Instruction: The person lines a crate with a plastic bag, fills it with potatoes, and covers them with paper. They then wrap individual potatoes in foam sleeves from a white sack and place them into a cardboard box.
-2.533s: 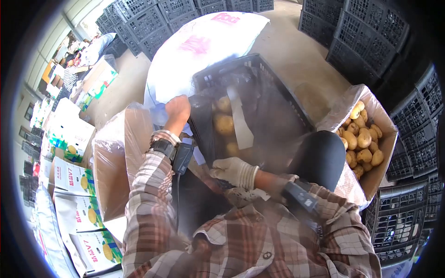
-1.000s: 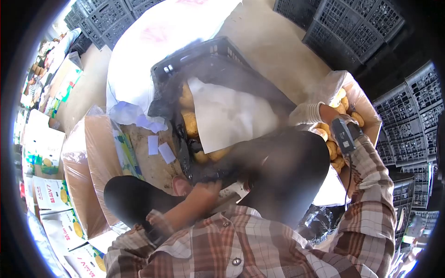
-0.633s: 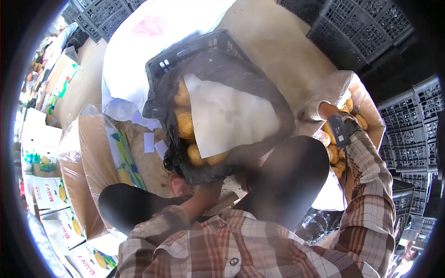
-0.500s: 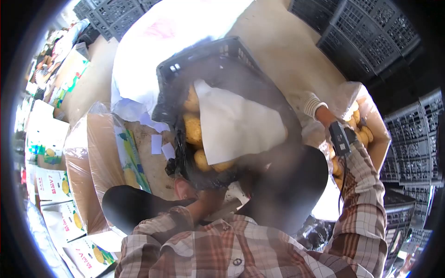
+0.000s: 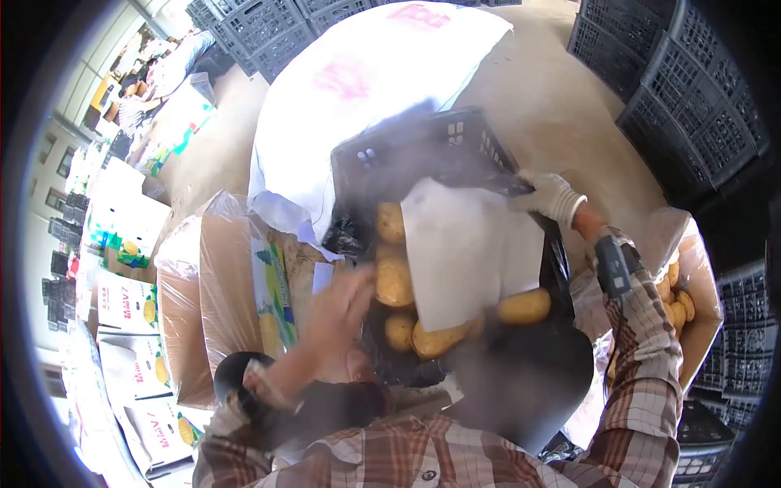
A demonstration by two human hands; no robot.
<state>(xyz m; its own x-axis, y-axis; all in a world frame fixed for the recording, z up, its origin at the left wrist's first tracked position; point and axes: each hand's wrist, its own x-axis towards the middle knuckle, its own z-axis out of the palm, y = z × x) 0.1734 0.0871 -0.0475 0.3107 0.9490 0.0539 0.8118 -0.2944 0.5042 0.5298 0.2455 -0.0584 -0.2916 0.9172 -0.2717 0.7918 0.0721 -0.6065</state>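
Observation:
In front of me a black plastic crate holds several potatoes in a black plastic liner. A white paper sheet lies over the middle of the potatoes. My right hand, in a pale knitted glove, is closed on the liner's edge at the crate's right side; its fingertips are partly hidden. My bare left hand is above the crate's near left side, beside the potatoes. Its fingers are stretched out, blurred by motion, and hold nothing visible.
A plastic-lined carton with potatoes stands at my right. Another lined carton is at my left, near printed boxes. A large white sack lies beyond the crate. Stacked black crates stand right; a person is far left.
My right hand has moved from the right-hand carton to the crate's right edge. My left hand has risen from near my lap. The liner's right side is drawn back, baring another potato.

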